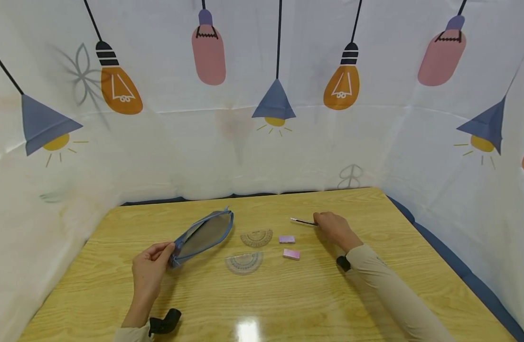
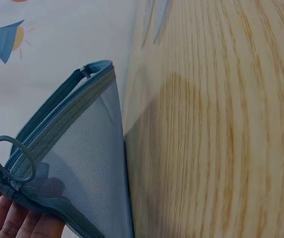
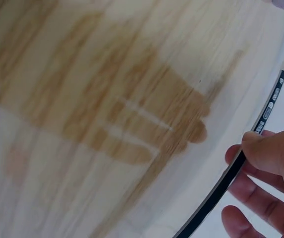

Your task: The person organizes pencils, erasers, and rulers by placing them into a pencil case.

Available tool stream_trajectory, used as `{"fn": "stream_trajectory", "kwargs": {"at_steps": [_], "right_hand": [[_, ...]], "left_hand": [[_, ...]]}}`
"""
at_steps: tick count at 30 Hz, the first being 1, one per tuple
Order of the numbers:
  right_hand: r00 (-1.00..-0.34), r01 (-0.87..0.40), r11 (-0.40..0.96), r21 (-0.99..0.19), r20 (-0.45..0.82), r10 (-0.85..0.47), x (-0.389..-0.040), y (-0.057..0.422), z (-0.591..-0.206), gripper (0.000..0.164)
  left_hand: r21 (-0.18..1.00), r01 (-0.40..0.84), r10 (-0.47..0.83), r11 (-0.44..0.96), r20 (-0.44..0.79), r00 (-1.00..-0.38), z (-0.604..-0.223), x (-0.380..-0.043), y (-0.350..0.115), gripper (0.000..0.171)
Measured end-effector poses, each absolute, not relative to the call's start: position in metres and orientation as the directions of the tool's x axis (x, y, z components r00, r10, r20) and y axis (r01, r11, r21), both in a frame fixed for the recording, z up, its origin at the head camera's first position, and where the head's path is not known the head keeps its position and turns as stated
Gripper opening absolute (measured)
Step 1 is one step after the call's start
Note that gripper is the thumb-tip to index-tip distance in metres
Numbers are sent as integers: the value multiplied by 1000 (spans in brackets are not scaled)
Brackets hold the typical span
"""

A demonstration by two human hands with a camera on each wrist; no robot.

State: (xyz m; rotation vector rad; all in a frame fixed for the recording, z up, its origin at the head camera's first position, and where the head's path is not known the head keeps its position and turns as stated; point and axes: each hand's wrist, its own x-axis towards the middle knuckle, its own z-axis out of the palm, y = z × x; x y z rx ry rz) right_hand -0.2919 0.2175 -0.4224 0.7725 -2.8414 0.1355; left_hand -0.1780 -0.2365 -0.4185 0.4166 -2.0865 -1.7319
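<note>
My left hand point(image 1: 150, 270) pinches the near corner of a blue mesh zipper pouch point(image 1: 206, 233), tilted up from the table. In the left wrist view the pouch point(image 2: 90, 148) has a zipper along its top edge and a ring pull point(image 2: 14, 158) close to the thumb. At the right, my right hand point(image 1: 335, 229) holds a dark pencil point(image 1: 304, 221) between thumb and fingers. The right wrist view shows white lettering on the black pencil point(image 3: 216, 191) and a pale end pointing away from the palm.
Two clear protractors point(image 1: 257, 238) lie one before the other mid-table. Right of them are two small pink-purple blocks point(image 1: 291, 254), like erasers. The wooden table point(image 1: 262, 299) meets a white printed cloth point(image 1: 193, 152) at its back and sides.
</note>
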Motion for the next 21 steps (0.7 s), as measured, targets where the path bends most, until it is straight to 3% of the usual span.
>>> {"fn": "stream_trajectory", "kwargs": {"at_steps": [14, 21], "right_hand": [[-881, -443, 896, 4, 179, -437, -292, 221, -420, 17], [-870, -466, 882, -69, 220, -442, -291, 223, -420, 13]], "left_hand": [[982, 19, -449, 190, 104, -887, -421, -178, -236, 30], [980, 10, -468, 200, 105, -878, -420, -178, -235, 30]]}}
